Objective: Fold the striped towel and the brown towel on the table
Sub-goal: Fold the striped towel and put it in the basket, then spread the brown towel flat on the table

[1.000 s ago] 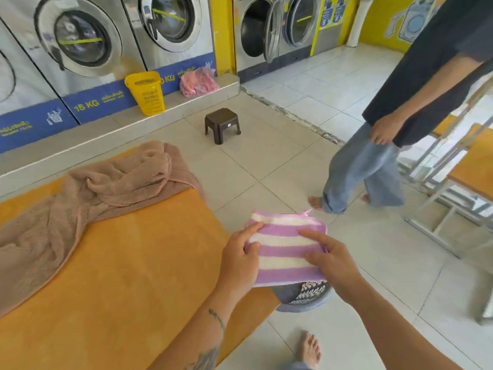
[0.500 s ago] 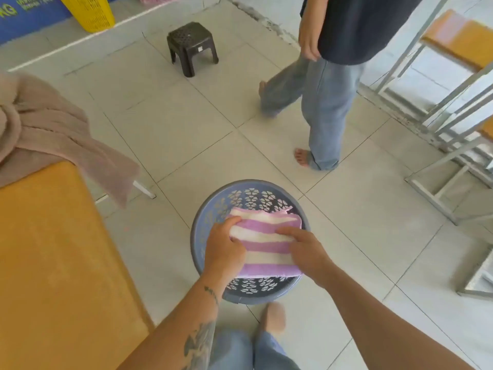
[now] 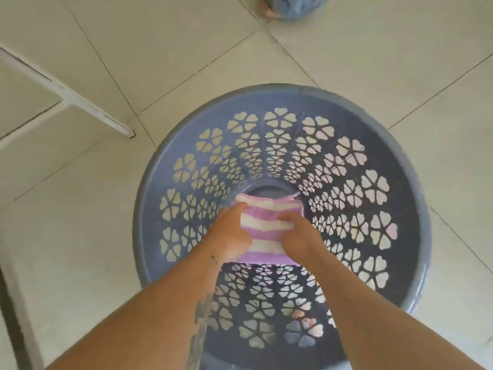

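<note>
The step in hand looks like setting the folded striped towel [image 3: 266, 232] down in the basket [image 3: 410, 198], and the point is to land it flat without the fold springing open. The towel is a compact folded rectangle, held low inside the basket near its dark round bottom. Whether its far edge already touches the bottom I cannot tell. To do this well, I would lower both sides together so it comes down level. I would set it on the middle of the bottom rather than against the sloping perforated wall, where it would likely slide and slump. I would let go only once it rests, drawing the fingers out sideways so the layers are not dragged apart. A cloth this small and soft should hold its fold if laid flat, but a drop from height could flip a corner. The left hand [image 3: 229, 233] is on the towel's left edge, its fingers [image 3: 238, 208] curled over the top and gripping the cloth. The right hand [image 3: 301, 236] mirrors it on the right edge, fingers [image 3: 286, 217] bent down onto the stripes and pinching the fold. Both forearms reach steeply down over the near rim, close together, the left one tattooed. The brown towel and the table top are out of view; only a white metal leg [image 3: 66, 94] stands on the tiled floor [image 3: 80, 236] left of the basket.
</note>
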The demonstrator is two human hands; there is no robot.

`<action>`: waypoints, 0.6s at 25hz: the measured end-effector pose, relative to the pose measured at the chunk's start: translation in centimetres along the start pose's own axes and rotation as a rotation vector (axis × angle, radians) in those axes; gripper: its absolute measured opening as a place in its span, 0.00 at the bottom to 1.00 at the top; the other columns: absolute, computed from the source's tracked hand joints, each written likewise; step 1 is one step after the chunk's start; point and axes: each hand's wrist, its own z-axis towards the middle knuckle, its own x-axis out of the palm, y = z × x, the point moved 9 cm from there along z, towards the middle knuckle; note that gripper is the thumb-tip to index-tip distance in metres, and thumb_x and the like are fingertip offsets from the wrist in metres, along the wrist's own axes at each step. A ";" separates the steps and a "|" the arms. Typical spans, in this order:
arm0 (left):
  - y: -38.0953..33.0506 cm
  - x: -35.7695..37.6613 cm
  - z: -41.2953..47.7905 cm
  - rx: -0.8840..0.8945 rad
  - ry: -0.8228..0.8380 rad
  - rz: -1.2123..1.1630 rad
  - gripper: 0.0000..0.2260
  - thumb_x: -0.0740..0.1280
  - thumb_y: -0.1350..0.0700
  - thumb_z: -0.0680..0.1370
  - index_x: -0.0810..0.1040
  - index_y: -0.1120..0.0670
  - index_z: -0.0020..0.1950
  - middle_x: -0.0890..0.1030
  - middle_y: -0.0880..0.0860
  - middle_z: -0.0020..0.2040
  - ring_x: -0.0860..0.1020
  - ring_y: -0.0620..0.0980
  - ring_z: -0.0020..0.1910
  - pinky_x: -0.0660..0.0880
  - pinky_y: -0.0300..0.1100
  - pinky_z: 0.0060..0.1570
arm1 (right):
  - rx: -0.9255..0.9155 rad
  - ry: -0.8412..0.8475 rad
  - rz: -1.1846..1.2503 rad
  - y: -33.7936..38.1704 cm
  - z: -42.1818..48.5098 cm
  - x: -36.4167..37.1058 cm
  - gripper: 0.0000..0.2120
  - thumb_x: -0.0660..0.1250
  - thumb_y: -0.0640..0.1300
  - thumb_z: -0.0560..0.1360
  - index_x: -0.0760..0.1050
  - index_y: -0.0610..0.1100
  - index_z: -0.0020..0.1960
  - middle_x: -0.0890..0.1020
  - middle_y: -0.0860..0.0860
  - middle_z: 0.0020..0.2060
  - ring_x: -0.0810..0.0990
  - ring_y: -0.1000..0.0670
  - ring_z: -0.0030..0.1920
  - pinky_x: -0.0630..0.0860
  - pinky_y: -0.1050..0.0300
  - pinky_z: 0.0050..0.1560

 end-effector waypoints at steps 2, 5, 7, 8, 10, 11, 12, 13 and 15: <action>-0.3 0.3 0.9 0.015 0.037 -0.029 0.35 0.59 0.64 0.75 0.58 0.39 0.78 0.61 0.51 0.76 0.62 0.55 0.76 0.67 0.38 0.63 | -0.003 0.011 -0.002 -0.1 1.3 -0.2 0.30 0.58 0.36 0.70 0.69 0.51 0.71 0.78 0.42 0.62 0.79 0.40 0.57 0.77 0.50 0.55; -1.1 -0.1 -0.2 0.044 0.060 -0.051 0.27 0.60 0.63 0.77 0.64 0.39 0.71 0.67 0.48 0.67 0.73 0.52 0.65 0.72 0.42 0.55 | 0.043 0.040 -0.015 -0.2 0.4 -1.4 0.33 0.60 0.38 0.71 0.63 0.53 0.76 0.72 0.42 0.68 0.78 0.39 0.60 0.77 0.49 0.56; -1.1 -0.9 -1.9 -0.008 0.053 -0.038 0.26 0.59 0.66 0.78 0.66 0.49 0.75 0.66 0.54 0.72 0.78 0.57 0.58 0.72 0.41 0.42 | 0.060 0.040 0.031 0.5 -1.3 -2.6 0.33 0.60 0.38 0.71 0.62 0.53 0.76 0.72 0.43 0.69 0.79 0.39 0.60 0.77 0.51 0.50; -1.6 -1.5 -2.8 -0.020 0.052 -0.029 0.26 0.59 0.65 0.77 0.66 0.51 0.75 0.66 0.55 0.73 0.79 0.58 0.57 0.72 0.40 0.38 | 0.061 0.036 0.035 1.2 -2.4 -3.3 0.33 0.59 0.37 0.72 0.63 0.53 0.76 0.72 0.45 0.69 0.78 0.40 0.61 0.77 0.52 0.50; -3.1 -3.4 -5.0 0.000 0.034 -0.035 0.25 0.59 0.63 0.78 0.66 0.51 0.76 0.68 0.54 0.74 0.77 0.56 0.61 0.71 0.38 0.40 | 0.026 0.015 0.025 3.3 -5.1 -4.8 0.34 0.59 0.37 0.70 0.64 0.52 0.75 0.75 0.47 0.67 0.78 0.42 0.60 0.77 0.50 0.50; -4.2 -4.7 -6.4 0.011 0.022 -0.038 0.24 0.59 0.62 0.79 0.67 0.51 0.75 0.70 0.54 0.73 0.76 0.54 0.62 0.71 0.38 0.45 | -0.001 0.010 0.036 4.7 -6.7 -5.5 0.34 0.59 0.38 0.69 0.65 0.53 0.74 0.77 0.47 0.65 0.80 0.42 0.58 0.78 0.49 0.48; -5.2 -6.1 -7.8 0.023 0.019 -0.058 0.22 0.59 0.61 0.79 0.69 0.51 0.74 0.72 0.54 0.71 0.76 0.53 0.62 0.70 0.38 0.47 | -0.030 -0.003 0.047 6.1 -8.5 -6.3 0.34 0.59 0.38 0.69 0.66 0.53 0.74 0.77 0.47 0.64 0.81 0.42 0.56 0.79 0.50 0.43; -6.5 -7.8 -9.6 0.046 0.001 -0.074 0.21 0.58 0.61 0.79 0.71 0.51 0.72 0.74 0.54 0.69 0.76 0.52 0.58 0.70 0.37 0.45 | -0.056 -0.014 0.054 7.7 -10.5 -7.4 0.33 0.60 0.38 0.70 0.66 0.53 0.73 0.77 0.47 0.63 0.81 0.43 0.53 0.77 0.53 0.38; -9.2 -11.9 -14.1 0.082 -0.029 -0.087 0.19 0.57 0.61 0.80 0.72 0.51 0.70 0.77 0.52 0.64 0.78 0.49 0.49 0.70 0.34 0.38 | -0.108 -0.050 0.044 11.4 -15.0 -9.9 0.30 0.60 0.36 0.72 0.66 0.53 0.73 0.76 0.48 0.62 0.81 0.47 0.48 0.75 0.58 0.34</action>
